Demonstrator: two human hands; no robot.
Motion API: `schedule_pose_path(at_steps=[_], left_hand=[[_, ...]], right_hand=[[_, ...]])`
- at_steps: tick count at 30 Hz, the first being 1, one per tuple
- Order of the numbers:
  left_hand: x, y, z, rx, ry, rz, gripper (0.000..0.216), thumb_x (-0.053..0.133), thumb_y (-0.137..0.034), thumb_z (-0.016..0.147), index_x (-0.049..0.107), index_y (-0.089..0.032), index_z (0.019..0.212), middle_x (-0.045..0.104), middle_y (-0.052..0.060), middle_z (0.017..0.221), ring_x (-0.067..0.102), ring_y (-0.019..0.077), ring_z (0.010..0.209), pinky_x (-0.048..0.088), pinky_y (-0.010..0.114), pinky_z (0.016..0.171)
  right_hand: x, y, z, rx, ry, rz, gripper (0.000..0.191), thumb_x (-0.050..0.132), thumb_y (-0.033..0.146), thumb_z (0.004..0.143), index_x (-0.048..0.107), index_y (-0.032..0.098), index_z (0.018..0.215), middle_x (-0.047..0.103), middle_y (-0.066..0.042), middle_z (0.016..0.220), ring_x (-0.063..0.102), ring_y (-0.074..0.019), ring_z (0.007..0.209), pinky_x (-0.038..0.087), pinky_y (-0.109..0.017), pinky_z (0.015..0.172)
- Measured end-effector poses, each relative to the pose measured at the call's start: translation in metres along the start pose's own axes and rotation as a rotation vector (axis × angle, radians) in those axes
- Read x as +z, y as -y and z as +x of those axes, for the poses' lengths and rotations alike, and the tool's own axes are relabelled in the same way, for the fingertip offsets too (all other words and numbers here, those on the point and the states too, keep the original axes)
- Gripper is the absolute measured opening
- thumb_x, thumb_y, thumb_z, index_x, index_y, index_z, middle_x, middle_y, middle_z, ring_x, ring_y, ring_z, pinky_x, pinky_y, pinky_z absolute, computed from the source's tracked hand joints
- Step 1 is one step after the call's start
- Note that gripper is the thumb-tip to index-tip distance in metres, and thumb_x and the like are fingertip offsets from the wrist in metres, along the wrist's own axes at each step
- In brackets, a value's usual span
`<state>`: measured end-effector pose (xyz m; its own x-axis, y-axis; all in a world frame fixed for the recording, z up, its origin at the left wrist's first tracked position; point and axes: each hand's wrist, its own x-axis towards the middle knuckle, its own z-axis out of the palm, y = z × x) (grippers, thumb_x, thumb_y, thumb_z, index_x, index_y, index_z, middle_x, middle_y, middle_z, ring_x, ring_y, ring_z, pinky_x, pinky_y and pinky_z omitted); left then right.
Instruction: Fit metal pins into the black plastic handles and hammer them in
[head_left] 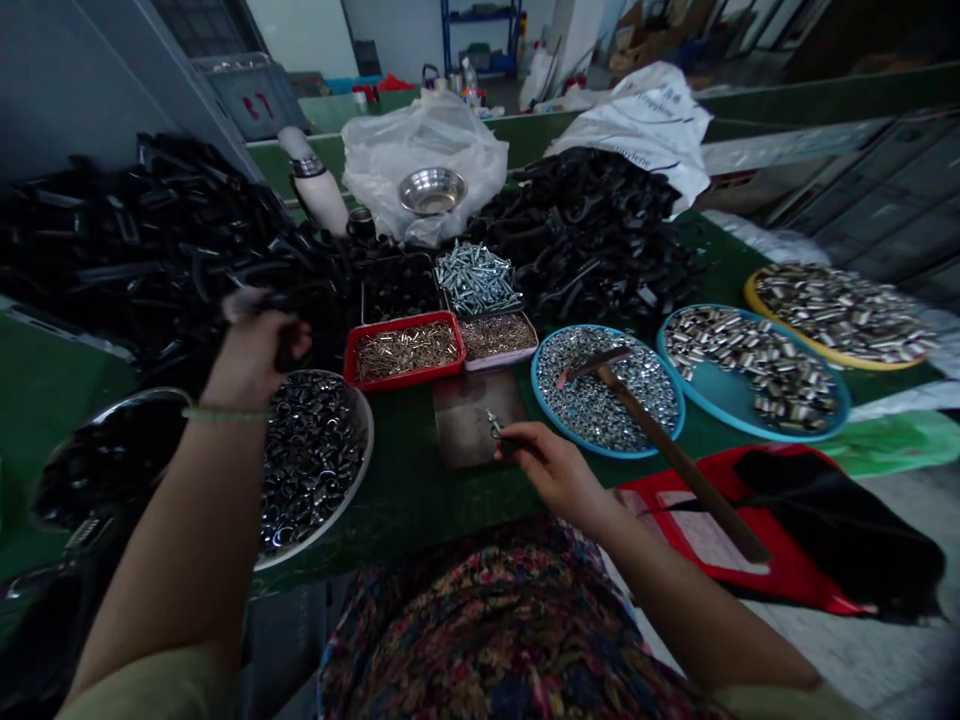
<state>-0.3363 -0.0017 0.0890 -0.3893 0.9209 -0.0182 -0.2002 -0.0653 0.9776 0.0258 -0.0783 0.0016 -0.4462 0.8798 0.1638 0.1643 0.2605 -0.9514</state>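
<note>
My left hand (251, 350), slightly blurred, reaches to the edge of the heap of black curved parts (187, 230). Its fingers curl around a dark piece that looks like one of those black parts; its shape is partly hidden. Low over a flat metal plate (465, 410), my right hand (551, 465) pinches a small shiny metal fitting (493, 422) with a narrow tip pointing up and away. Beyond the plate stand a red tray of small brass-coloured pins (409, 350), a pale tray of tiny parts (499, 338) and a pile of silver screws (478, 278).
A hammer (675, 455) lies across a blue-rimmed tray of small metal pieces (544, 385) at the right. Farther right are a blue tray (724, 390) and a yellow tray (795, 335) of metal sleeves. A bowl of shiny clips (311, 460) stands left. A flask (322, 195) stands behind.
</note>
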Motion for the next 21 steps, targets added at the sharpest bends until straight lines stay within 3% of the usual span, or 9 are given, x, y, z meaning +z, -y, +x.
schedule_pose_path(at_steps=[3,5,7,11,15,17,21], left_hand=[[0.059,0.028,-0.079,-0.308,0.29,0.03,0.048,0.072,-0.018,0.069,0.048,-0.025,0.109,0.051,-0.006,0.066,0.051,0.0069,0.052,0.034,0.015,0.042],[0.086,0.046,-0.121,-0.443,0.35,-0.032,0.044,0.073,-0.025,0.07,0.048,-0.024,0.106,0.049,-0.006,0.068,0.049,0.0059,0.053,0.035,0.015,0.042],[0.102,0.061,-0.146,-0.485,0.319,-0.091,0.045,0.076,-0.027,0.068,0.048,-0.022,0.103,0.052,-0.006,0.073,0.05,0.0052,0.055,0.04,0.016,0.046],[0.117,0.073,-0.156,-0.467,0.287,-0.148,0.049,0.079,-0.026,0.064,0.049,-0.02,0.101,0.055,-0.005,0.074,0.05,0.0058,0.055,0.041,0.017,0.048],[0.121,0.073,-0.157,-0.473,0.379,-0.117,0.048,0.078,-0.028,0.067,0.051,-0.018,0.105,0.054,-0.005,0.068,0.045,0.0047,0.051,0.034,0.016,0.045],[0.118,0.073,-0.161,-0.46,0.464,-0.059,0.047,0.076,-0.029,0.07,0.052,-0.018,0.11,0.056,-0.004,0.07,0.044,0.0041,0.051,0.033,0.016,0.046],[0.109,0.075,-0.17,-0.372,0.64,0.084,0.047,0.072,-0.026,0.076,0.052,-0.02,0.118,0.064,0.001,0.09,0.052,0.0068,0.063,0.041,0.019,0.057]], right_hand=[[-0.005,0.008,0.0,-0.194,0.052,-0.305,0.032,0.045,0.01,0.089,0.055,0.021,0.118,0.065,-0.009,0.111,0.063,-0.0187,0.106,0.051,-0.036,0.093],[-0.005,0.013,-0.001,-0.275,0.073,-0.38,0.034,0.042,0.009,0.09,0.053,0.02,0.12,0.065,-0.01,0.112,0.063,-0.0184,0.106,0.052,-0.035,0.092],[-0.003,0.017,-0.002,-0.312,0.082,-0.409,0.035,0.042,0.009,0.09,0.053,0.02,0.121,0.065,-0.01,0.112,0.063,-0.0185,0.106,0.053,-0.035,0.091],[0.004,0.018,-0.01,-0.28,0.042,-0.345,0.034,0.044,0.008,0.088,0.054,0.022,0.118,0.066,-0.009,0.112,0.063,-0.0189,0.106,0.053,-0.036,0.091],[0.003,0.014,-0.02,-0.104,0.033,-0.02,0.028,0.042,0.012,0.092,0.052,0.023,0.115,0.067,-0.005,0.101,0.069,-0.0142,0.084,0.056,-0.03,0.077],[-0.002,0.014,-0.025,-0.058,0.088,0.063,0.026,0.042,0.014,0.093,0.052,0.023,0.114,0.067,-0.004,0.097,0.069,-0.0131,0.08,0.056,-0.029,0.075],[-0.015,0.016,-0.027,-0.042,0.257,0.04,0.022,0.048,0.016,0.091,0.056,0.022,0.11,0.067,-0.004,0.098,0.067,-0.0148,0.091,0.053,-0.033,0.085]])
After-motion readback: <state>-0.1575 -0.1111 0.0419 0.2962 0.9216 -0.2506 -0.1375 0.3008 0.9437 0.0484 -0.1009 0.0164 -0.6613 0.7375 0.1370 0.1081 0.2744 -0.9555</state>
